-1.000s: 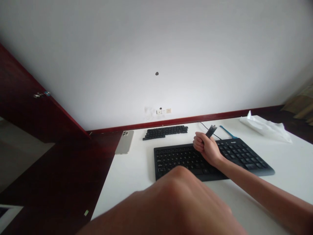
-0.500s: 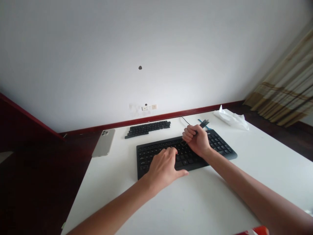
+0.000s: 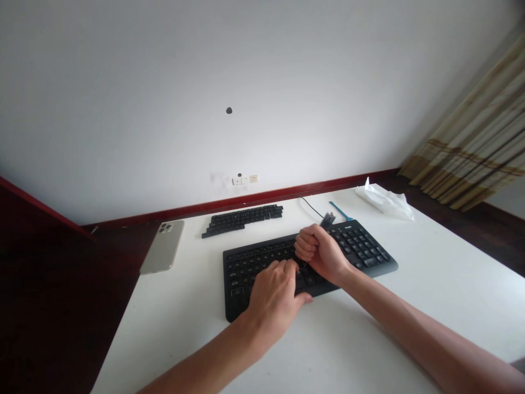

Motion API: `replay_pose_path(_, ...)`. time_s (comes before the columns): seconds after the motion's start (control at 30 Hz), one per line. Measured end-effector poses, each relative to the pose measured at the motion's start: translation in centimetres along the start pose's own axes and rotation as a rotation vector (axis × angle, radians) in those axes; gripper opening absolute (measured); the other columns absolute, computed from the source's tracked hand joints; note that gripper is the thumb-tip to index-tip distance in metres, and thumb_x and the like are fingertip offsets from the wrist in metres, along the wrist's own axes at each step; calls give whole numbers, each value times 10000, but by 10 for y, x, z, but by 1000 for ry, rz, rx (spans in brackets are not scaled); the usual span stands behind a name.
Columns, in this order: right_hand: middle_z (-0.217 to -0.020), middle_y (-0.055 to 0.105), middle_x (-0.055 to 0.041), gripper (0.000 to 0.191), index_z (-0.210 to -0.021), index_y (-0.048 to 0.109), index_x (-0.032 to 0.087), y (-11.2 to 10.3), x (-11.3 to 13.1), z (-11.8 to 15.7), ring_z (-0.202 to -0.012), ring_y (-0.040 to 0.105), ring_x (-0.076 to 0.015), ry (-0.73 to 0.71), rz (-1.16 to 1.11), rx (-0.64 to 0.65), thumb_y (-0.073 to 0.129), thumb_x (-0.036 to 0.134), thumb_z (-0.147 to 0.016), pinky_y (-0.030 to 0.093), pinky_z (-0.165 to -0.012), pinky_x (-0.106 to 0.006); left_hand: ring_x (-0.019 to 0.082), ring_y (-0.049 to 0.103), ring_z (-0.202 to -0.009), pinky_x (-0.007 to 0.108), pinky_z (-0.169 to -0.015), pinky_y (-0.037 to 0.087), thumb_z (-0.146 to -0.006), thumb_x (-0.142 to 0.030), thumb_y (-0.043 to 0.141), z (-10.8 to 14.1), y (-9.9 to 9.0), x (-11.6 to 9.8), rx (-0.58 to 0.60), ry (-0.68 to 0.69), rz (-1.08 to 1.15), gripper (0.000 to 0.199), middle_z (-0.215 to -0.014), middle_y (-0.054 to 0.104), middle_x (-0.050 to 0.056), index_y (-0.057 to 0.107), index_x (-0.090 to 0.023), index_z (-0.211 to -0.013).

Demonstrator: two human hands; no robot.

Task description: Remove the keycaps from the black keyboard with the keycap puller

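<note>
A black keyboard (image 3: pixel 254 257), with many keycaps off its main section, lies across the white table. My left hand (image 3: pixel 274 293) rests over its middle, fingers bent down onto the keys and thumb stretched apart; it holds nothing I can see. My right hand (image 3: pixel 320 249) is closed in a fist just above the keyboard, right beside the left fingertips. Wrapped in that fist is a keycap puller (image 3: pixel 328 220), its dark see-through end sticking out at the top. The puller's lower end is mostly hidden by the hands.
Loose black keycaps (image 3: pixel 241 220) lie in rows behind the keyboard. A phone (image 3: pixel 162 246) lies face down near the table's left edge. A blue tool (image 3: pixel 340 210) and a thin black cable (image 3: pixel 310 206) are behind the keyboard. Crumpled white plastic (image 3: pixel 385 200) sits at the back right.
My right hand has lowered slightly and moved left, closer to my left fingertips, with the puller more upright. The view has shifted a little. My left hand stays on the keyboard.
</note>
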State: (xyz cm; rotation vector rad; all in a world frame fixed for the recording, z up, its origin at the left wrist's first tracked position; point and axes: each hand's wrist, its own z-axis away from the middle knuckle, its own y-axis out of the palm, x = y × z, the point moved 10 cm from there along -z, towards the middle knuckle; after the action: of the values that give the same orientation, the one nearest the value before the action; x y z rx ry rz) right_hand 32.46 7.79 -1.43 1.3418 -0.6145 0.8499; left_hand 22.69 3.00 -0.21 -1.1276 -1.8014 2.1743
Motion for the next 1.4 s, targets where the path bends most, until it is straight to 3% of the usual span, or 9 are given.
replay_pose_path(0.27,-524,232,62,467,-548,266,225,3,-6,0,-482,189,-90,-31,43,10,616,282,-853,175,-455,-279,297,734,-919,385,-808,569,-810,-428,877,2,2,-4,1,-5,-91,415,-947,760,85,667,-189,-1076)
replay_pose_path(0.43,-506,213,71,491,-542,245,228,12,-9,4,-466,166,-79,-21,62,47,628,287,-844,138,-446,-275,300,731,-923,379,-812,555,-806,-427,878,2,-10,-5,2,29,-152,396,-922,753,86,689,-202,-1071)
replay_pose_path(0.63,-499,212,85,449,-550,284,231,23,-12,13,-440,156,-69,-44,146,176,608,321,-848,117,-442,-272,287,740,-893,345,-736,521,-785,-472,875,-3,-20,18,50,16,-98,408,-917,768,34,677,-227,-1045)
replay_pose_path(0.83,-502,387,38,316,-524,446,204,50,-9,29,-490,318,-100,-172,584,417,577,258,-806,257,-479,-270,266,745,-853,316,-729,507,-802,-465,845,-5,-16,23,17,2,-24,411,-880,762,-4,686,-260,-1120)
replay_pose_path(0.97,-529,424,29,268,-536,460,204,56,-4,35,-531,380,-118,-227,650,431,542,209,-791,333,-508,-263,251,741,-850,308,-749,499,-833,-446,815,-4,-13,16,-8,40,-3,419,-844,756,-38,692,-346,-1221)
replay_pose_path(1.17,-533,351,58,326,-580,315,222,65,1,50,-505,263,-82,-444,801,462,580,159,-759,259,-458,-246,238,698,-804,332,-742,497,-957,-326,635,-3,-9,19,-61,2,-42,115,-819,715,13,663,-230,-899)
replay_pose_path(1.23,-538,329,61,330,-599,302,228,67,5,55,-508,250,-84,-542,840,458,585,153,-751,247,-451,-245,226,686,-892,335,-808,513,-970,-230,589,-2,-10,13,-90,68,-27,80,-923,723,19,666,-236,-952)
replay_pose_path(1.3,-537,360,53,305,-609,323,229,69,10,61,-511,292,-92,-644,855,444,580,150,-753,274,-461,-244,236,657,-1077,360,-923,518,-976,-198,576,1,-13,6,-129,153,-31,206,-1166,713,37,675,-263,-1144)
replay_pose_path(1.4,-525,397,49,287,-617,347,228,71,14,68,-503,327,-97,-744,893,438,574,127,-761,298,-479,-247,318,447,-1454,482,-1159,414,-1005,-241,555,1,-12,3,-148,246,-125,478,-1577,500,81,528,-278,-1480)
